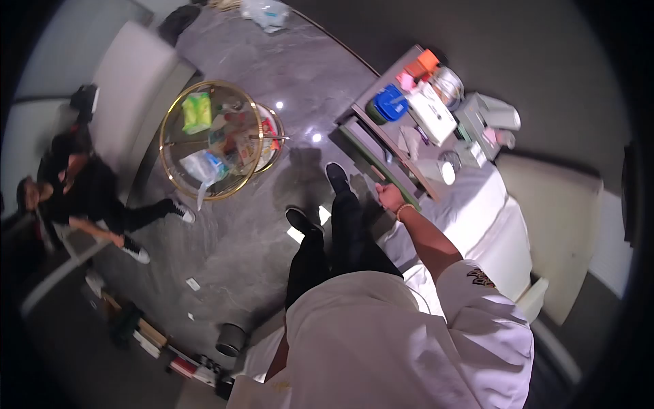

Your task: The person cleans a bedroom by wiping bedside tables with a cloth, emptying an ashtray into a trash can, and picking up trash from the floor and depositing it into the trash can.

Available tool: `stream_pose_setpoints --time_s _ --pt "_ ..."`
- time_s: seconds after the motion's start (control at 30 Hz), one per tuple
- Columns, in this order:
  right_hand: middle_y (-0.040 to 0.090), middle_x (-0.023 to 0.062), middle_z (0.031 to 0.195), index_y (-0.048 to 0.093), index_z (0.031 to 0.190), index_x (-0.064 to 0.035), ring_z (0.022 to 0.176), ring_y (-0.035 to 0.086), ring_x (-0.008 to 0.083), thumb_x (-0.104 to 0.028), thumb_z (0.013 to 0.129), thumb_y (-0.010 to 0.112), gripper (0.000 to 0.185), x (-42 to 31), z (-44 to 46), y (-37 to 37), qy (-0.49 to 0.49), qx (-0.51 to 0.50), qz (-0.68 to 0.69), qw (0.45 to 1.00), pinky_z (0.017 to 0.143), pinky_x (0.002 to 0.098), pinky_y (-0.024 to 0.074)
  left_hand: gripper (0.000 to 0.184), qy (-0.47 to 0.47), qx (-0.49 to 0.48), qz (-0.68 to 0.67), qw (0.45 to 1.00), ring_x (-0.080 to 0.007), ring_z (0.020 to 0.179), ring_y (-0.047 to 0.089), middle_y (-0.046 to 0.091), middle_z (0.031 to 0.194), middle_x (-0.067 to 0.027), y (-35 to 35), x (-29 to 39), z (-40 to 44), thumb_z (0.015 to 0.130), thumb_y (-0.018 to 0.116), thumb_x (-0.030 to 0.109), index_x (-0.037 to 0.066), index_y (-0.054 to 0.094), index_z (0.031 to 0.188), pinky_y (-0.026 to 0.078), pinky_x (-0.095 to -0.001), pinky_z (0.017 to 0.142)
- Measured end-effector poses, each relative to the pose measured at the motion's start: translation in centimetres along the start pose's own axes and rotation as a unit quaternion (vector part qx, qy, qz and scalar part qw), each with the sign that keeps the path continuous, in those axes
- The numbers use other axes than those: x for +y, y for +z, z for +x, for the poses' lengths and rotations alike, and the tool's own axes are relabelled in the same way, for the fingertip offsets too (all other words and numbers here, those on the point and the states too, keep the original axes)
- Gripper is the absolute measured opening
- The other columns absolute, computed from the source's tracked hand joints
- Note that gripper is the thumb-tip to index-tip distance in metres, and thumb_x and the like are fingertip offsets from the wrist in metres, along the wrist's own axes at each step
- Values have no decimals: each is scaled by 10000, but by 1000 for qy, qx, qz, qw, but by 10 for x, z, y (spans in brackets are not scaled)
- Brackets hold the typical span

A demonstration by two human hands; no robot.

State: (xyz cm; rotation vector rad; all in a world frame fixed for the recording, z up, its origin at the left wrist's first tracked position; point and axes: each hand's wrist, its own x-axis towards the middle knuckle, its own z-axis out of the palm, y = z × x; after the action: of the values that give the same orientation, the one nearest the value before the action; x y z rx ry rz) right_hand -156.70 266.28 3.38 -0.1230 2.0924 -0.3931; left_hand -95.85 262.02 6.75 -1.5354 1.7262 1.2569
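My right hand (390, 196), with a beaded bracelet at the wrist, is closed at the front edge of a drawer (368, 163) in the bedside cabinet. That drawer stands pulled out from under the cabinet top (364, 92), and its inside shows only in part. My left hand is out of sight; just a bit of the left forearm (277, 361) shows beside my white shirt. On the cabinet sit a blue-lidded tub (390, 103), a white box (431, 112), an orange box (424, 63) and a white cup (443, 170) lying near the edge.
A round glass table (176, 153) with a gold rim holds a green packet (197, 112) and plastic bags. To the left sits another person (82, 184) in dark clothes. A bed (470, 211) adjoins the cabinet. Papers (296, 234) and a dark bin (231, 339) are on the floor.
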Motion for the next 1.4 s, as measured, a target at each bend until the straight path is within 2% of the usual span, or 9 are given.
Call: stream_pose_setpoints --time_s 0.17,0.37,0.43,0.9,0.97,1.03,1.1,1.2,1.4 --pt "661 196 764 663 736 -23 740 652 359 -235 833 563 254 28 56 12 -246 -32 -333 910 700 434 508 413 -90 80 -212 970 -298 944 627 659 971 -178 40 51 -26 924 399 354 51 667 1010 479 -389 813" --pt "655 189 811 649 888 -54 767 638 375 -149 795 537 174 -38 32 10 -293 -117 -303 899 720 452 516 416 -158 161 -376 899 -298 933 631 658 970 -180 111 78 -58 923 398 357 51 664 1012 483 -390 802" --pt "644 159 758 630 834 -76 762 636 355 -142 782 543 121 -63 21 13 -486 -36 -422 764 697 468 519 416 -173 177 -405 880 -299 929 632 658 970 -181 137 86 -67 922 398 358 51 663 1013 485 -390 798" --pt "617 129 623 652 627 -81 610 612 318 -103 687 525 143 -156 -95 259 -545 -25 -450 707 577 376 474 422 -193 331 -489 784 -300 902 642 658 969 -185 248 50 -69 919 396 366 49 656 1017 494 -392 772" --pt "596 108 570 619 577 -48 550 581 240 -37 668 479 167 -174 -124 299 -562 -244 -339 714 538 331 441 355 -147 305 -476 811 -267 818 662 677 905 -175 230 5 -64 895 452 297 22 644 1008 507 -376 703" --pt "575 95 539 600 547 -33 535 547 179 7 649 451 185 -192 -166 345 -556 -276 -322 715 532 306 425 275 -201 352 -719 564 -202 723 643 673 775 -124 187 -25 -65 872 479 196 -11 638 959 499 -338 652" --pt "593 116 570 612 564 -32 574 584 213 16 656 492 159 -210 -186 390 -517 -289 -339 731 562 322 445 215 -192 377 -788 447 -152 690 600 642 724 -78 155 -59 -67 861 485 127 -34 621 907 484 -294 646" --pt "587 123 576 597 592 -24 566 569 199 33 658 474 150 -233 -203 450 -534 -300 -314 725 559 317 440 218 -181 417 -742 494 -141 660 572 624 726 -69 122 -106 -68 876 475 138 -34 608 897 473 -279 637" --pt "597 119 651 605 697 -38 646 587 232 -29 716 535 73 -279 -173 595 -546 -244 -417 684 607 333 445 201 -264 410 -745 456 -142 741 623 658 803 -92 98 -169 -67 879 484 103 -27 622 946 502 -288 695"
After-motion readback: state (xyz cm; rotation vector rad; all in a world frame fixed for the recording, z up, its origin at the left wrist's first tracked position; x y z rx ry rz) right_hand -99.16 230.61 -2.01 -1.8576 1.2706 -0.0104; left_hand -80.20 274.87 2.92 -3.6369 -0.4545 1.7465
